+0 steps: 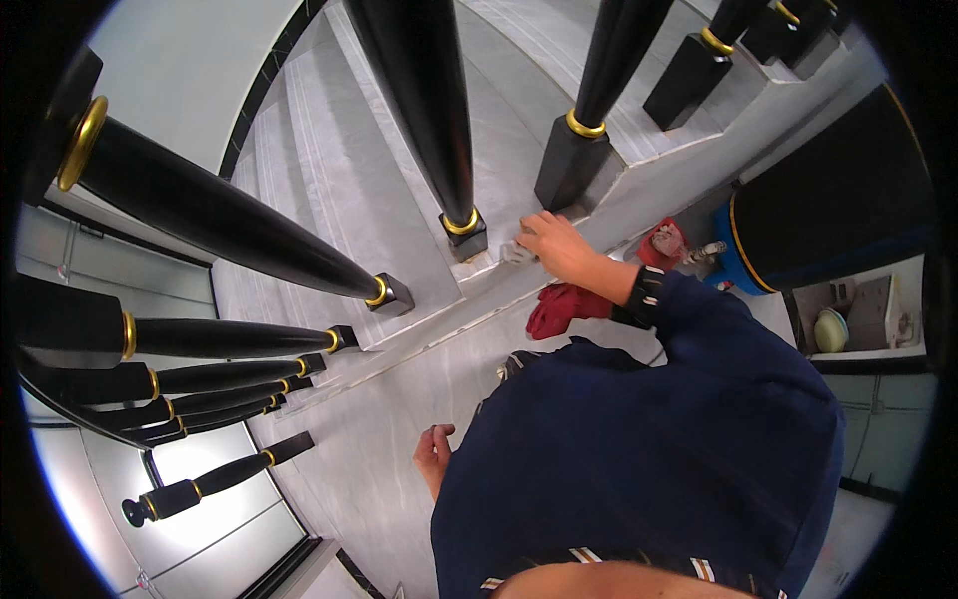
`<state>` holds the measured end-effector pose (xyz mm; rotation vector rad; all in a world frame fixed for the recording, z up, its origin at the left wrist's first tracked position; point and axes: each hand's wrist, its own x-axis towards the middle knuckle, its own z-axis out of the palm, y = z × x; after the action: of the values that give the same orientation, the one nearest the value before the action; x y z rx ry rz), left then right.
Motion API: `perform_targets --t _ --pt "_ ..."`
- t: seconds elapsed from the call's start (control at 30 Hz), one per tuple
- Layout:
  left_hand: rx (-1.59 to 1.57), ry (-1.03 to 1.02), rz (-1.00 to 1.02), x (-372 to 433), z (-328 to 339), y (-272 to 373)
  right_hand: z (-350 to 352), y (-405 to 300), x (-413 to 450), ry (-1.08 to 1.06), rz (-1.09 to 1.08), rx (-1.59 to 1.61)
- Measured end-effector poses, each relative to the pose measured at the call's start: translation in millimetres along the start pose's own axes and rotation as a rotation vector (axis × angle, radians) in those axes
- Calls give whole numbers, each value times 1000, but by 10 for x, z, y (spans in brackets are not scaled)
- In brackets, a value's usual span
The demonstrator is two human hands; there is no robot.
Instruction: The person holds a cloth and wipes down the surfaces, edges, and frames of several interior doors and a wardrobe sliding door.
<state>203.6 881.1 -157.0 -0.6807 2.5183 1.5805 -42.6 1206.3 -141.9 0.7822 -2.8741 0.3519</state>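
My right hand (557, 243) reaches to the side edge of the marble-look stairs. Its fingers are bent over a small pale grey wad or block (516, 253), whose material I cannot make out. That thing lies against the stair edge, between the square feet of two black balusters (465, 239) with gold rings. Below my right forearm is a dark red fabric-like item (557, 308), perhaps a glove or shoe. My left hand (432, 453) hangs low beside my navy top over the pale floor, fingers loosely curled, with nothing visible in it.
A red container (657, 241) with greyish matter inside stands right of my forearm, near a blue-rimmed bucket (737, 247) beside a large dark surface. Further right, a white-edged box (861, 355) holds a round pale green item. More black balusters (232, 327) line the curving stairs at left.
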Motion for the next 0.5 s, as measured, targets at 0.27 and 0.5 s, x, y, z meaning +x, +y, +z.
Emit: perform_targets --t 0.27,0.5 --pt "-42 -64 120 33 -365 -47 186 -155 -143 124 62 -55" --pt "86 -87 95 -177 -1040 -575 279 -403 169 172 269 -178"
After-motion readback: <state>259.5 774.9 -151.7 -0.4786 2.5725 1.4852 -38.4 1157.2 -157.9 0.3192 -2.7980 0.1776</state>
